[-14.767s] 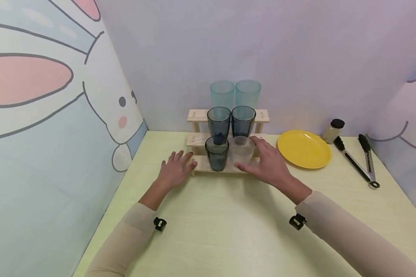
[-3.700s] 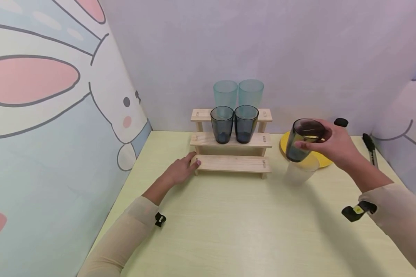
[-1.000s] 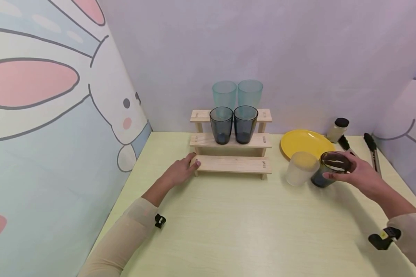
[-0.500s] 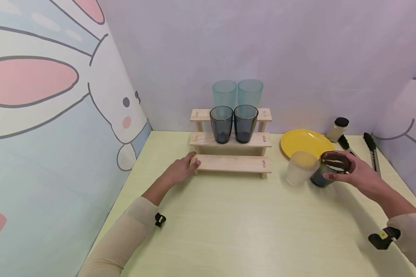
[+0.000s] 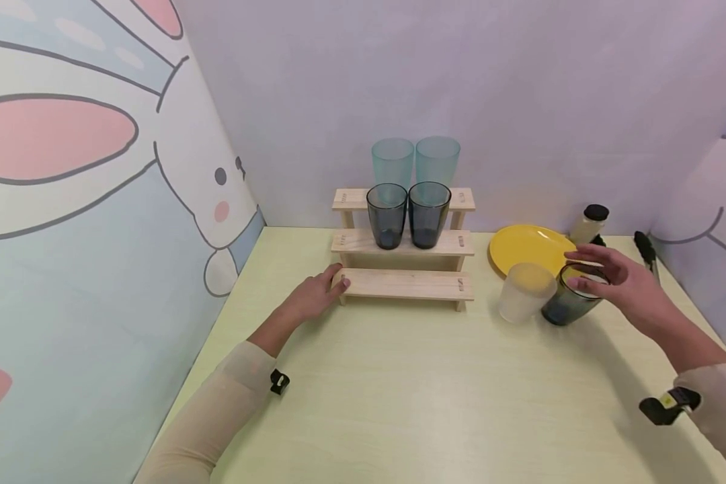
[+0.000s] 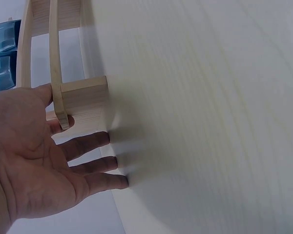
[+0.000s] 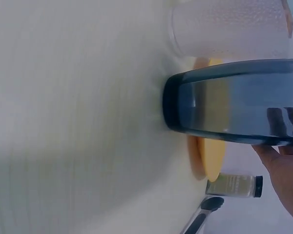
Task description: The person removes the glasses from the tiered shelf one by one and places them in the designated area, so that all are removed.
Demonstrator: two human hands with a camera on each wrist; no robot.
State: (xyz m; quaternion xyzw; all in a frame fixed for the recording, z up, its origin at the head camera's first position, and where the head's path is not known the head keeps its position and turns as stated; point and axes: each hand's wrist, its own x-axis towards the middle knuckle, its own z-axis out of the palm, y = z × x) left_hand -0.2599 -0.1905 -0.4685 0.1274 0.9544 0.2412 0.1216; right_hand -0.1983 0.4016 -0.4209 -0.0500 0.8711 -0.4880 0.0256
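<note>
At its left end, the lowest step of the three-step wooden riser [image 5: 405, 284] is pinched by my left hand [image 5: 310, 298]; in the left wrist view the thumb and a finger sit around the plank's end, the other fingertips reaching the table. My right hand [image 5: 626, 282] hovers at the rim of a dark grey tumbler [image 5: 565, 302], thumb and fingers spread apart. That tumbler stands upright on the table, beside a frosted clear cup [image 5: 522, 299]. Two dark tumblers [image 5: 388, 222] stand on the middle step, and two pale teal cups [image 5: 438, 161] on the top one.
Behind the cups on the right lies a yellow plate [image 5: 526, 245]. A black-capped jar [image 5: 589, 223] stands near the wall, with black-tipped tongs [image 5: 645, 249] partly hidden by the right hand. Walls close in the table at the back and sides.
The right hand carried the dark tumbler from over the frosted cup to the table at its right, then loosened its fingers from the rim. The left hand stays on the riser.
</note>
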